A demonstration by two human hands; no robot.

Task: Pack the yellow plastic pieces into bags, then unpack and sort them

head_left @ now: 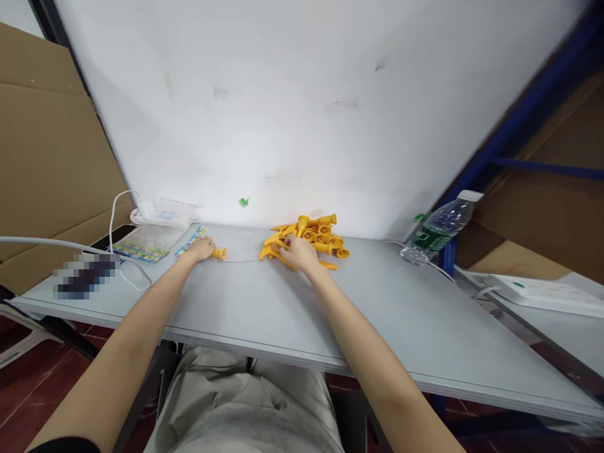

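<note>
Handling: heap of small yellow plastic trumpet-shaped pegs (323,236) at the far edge of the grey table (283,314), against the wall. Judged light, rigid and smooth; pinch each by its narrow stem. Right hand (296,251) rests on the heap, fingers curled, grip unclear. Left hand (201,250) pinches a lone yellow peg (219,253). Clear plastic water bottle (441,228) lies to the right, well apart; nothing obstructs.

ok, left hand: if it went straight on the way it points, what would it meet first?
The single yellow piece: the left hand points right along the table, fingertips seemingly touching it. Past that, the yellow pile under the right hand; depth is unclear.
</note>
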